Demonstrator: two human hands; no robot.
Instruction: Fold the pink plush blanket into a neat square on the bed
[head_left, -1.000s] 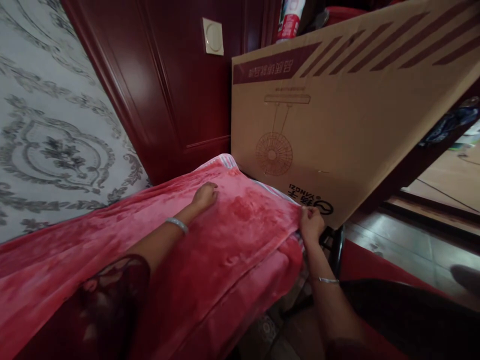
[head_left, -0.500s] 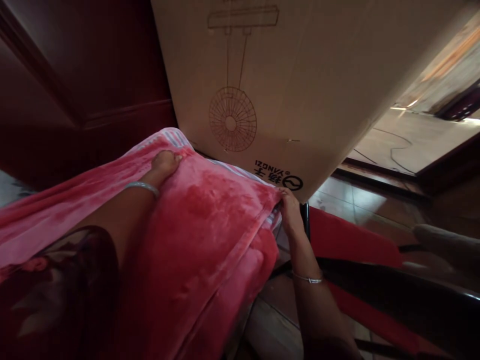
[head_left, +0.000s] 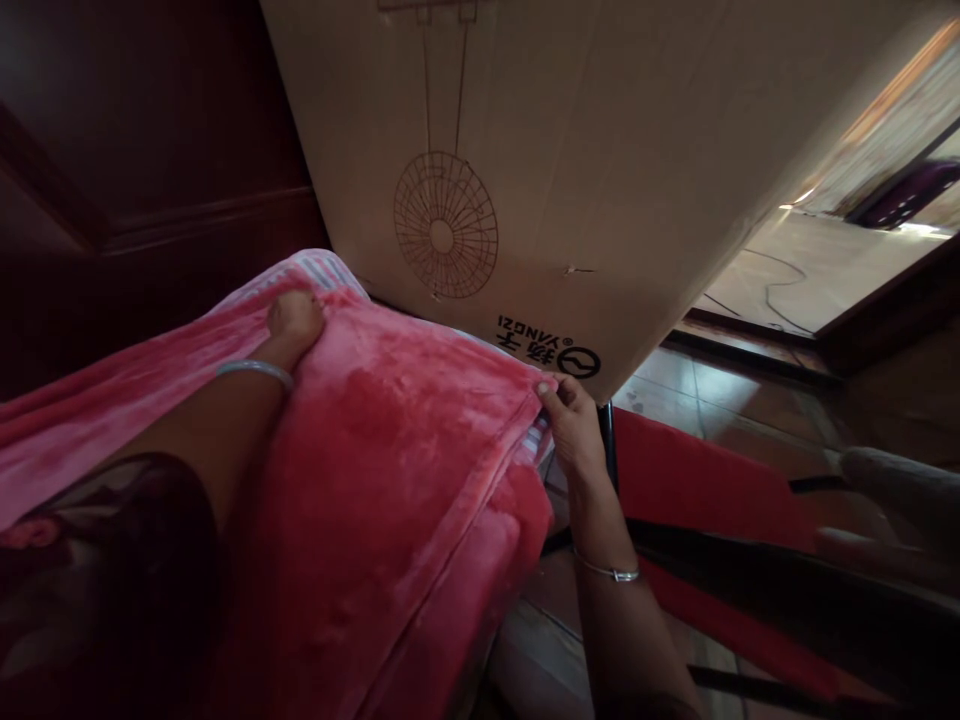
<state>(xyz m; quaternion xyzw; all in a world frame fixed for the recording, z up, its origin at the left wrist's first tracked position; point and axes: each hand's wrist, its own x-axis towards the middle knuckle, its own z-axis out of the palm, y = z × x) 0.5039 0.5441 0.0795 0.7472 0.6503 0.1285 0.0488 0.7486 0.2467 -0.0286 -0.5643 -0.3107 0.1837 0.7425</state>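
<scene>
A red and pink plush blanket (head_left: 390,430) lies spread in front of me, folded over along its right side. My left hand (head_left: 297,320), with a pale bangle on its wrist, is closed on the blanket near its far left corner. The thumb and fingers of my right hand (head_left: 568,408) pinch the far right corner; a thin silver bracelet sits on that wrist. Grey and white striped cloth (head_left: 330,272) shows past the blanket's far edge and below its right corner. What it belongs to is hidden.
Just beyond the blanket stands a large cardboard box (head_left: 600,180) printed with a fan. Dark red wood panelling (head_left: 165,130) rises at the left. A red fabric piece (head_left: 697,470) with black bars lies at right, over floor tiles (head_left: 675,385). A doorway opens behind.
My left hand has shifted slightly left in the view, still on the blanket. My right thumb now shows on top of the corner. The whole view has moved a little.
</scene>
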